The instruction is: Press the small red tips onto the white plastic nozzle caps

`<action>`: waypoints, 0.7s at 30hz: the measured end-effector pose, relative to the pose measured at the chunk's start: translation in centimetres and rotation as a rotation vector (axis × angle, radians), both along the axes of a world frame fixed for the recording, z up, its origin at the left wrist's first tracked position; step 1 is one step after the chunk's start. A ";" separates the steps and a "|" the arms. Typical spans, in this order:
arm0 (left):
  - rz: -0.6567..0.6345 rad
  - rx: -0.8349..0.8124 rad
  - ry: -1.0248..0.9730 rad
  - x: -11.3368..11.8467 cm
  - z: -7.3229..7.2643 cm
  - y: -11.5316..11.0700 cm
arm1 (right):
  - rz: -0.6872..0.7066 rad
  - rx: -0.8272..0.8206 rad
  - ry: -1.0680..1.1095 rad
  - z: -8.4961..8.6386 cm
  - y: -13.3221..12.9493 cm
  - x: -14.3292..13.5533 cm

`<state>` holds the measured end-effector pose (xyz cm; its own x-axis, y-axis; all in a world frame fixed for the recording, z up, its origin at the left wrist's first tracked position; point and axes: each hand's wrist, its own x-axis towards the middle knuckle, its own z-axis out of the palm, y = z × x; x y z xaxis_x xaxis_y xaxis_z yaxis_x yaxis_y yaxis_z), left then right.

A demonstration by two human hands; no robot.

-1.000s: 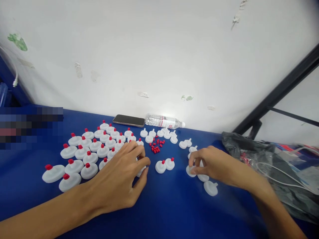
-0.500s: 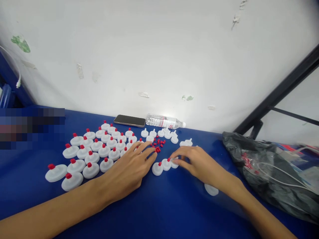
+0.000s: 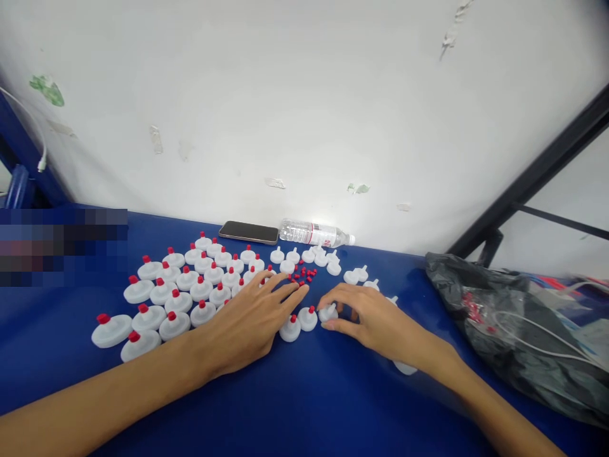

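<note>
My left hand reaches over the blue table, its index fingertip at the small red caps; whether it pinches one is too small to tell. My right hand has its thumb and fingers around an uncapped white disc with a bare spout. Between my hands stand two white discs with red caps, one next to the other. Many red-capped discs stand in rows at the left. Uncapped discs stand behind the red caps and to the right.
A phone and a clear bottle lie along the wall. At the right, a dark plastic bag carries a clear bag of red pieces and a white cable. A white disc lies partly beneath my right forearm.
The two red-capped discs between my hands have shifted left. My right hand's fingers are now around an uncapped disc slightly left of before. My left index fingertip has moved slightly right.
</note>
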<state>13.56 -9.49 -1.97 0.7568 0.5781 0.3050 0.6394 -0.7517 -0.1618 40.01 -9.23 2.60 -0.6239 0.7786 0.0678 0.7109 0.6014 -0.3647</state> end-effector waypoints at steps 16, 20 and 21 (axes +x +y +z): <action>-0.009 0.025 -0.186 -0.1 -0.4 0.6 | -0.052 0.090 0.070 -0.7 0.0 0.0; -0.003 -0.002 -0.217 -0.4 -0.7 0.7 | -0.076 0.125 0.067 -0.8 -0.2 -0.2; -0.005 -0.008 -0.226 -0.5 -0.8 0.8 | -0.084 0.137 0.065 -0.9 -0.2 -0.3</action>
